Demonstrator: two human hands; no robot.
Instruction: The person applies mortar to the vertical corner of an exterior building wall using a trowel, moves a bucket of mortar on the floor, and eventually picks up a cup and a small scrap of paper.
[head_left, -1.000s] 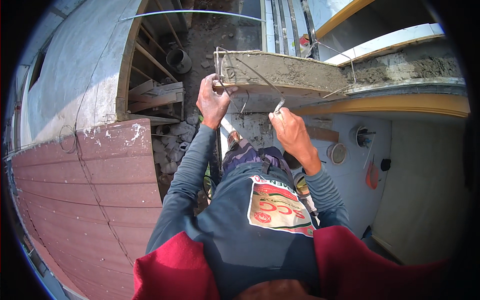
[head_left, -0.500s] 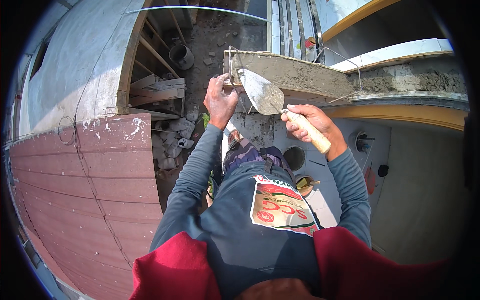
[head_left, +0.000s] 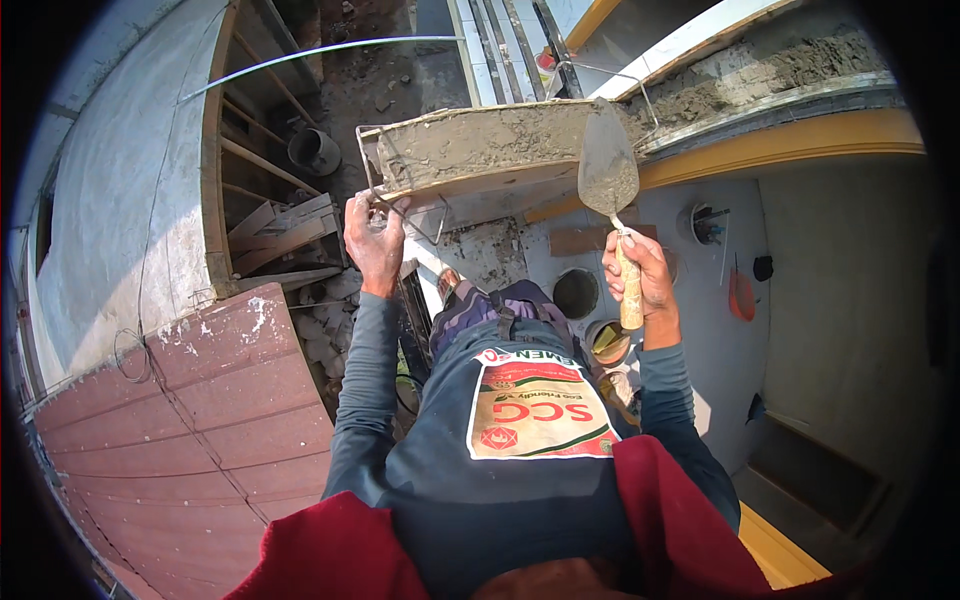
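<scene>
My right hand (head_left: pixel 645 270) is closed round the wooden handle of a pointed trowel (head_left: pixel 608 165). Its mortar-smeared blade points away from me, over the front edge of a mortar-topped ledge (head_left: pixel 500 138). At the ledge's left end, my left hand (head_left: pixel 375 248) has its fingers curled at the front corner, on a bent metal rod clamp (head_left: pixel 368 165) that straddles the ledge. The fingertips are partly hidden there. A wooden board (head_left: pixel 480 183) runs along the ledge's near face. Farther right, a second rod clamp (head_left: pixel 650 100) spans the mortar.
Below the ledge stand a round bucket (head_left: pixel 576 292) and a container with tools (head_left: pixel 705 222) on the tiled floor. Reddish metal sheeting (head_left: pixel 190 400) lies at left, near stacked wood scraps (head_left: pixel 285 230) and a grey bucket (head_left: pixel 314 152). A yellow frame edge (head_left: pixel 780 150) runs at right.
The trowel has swung upright and moved right along the ledge. My left hand stays at the ledge's left end, now lower on the clamp. The whole view has shifted.
</scene>
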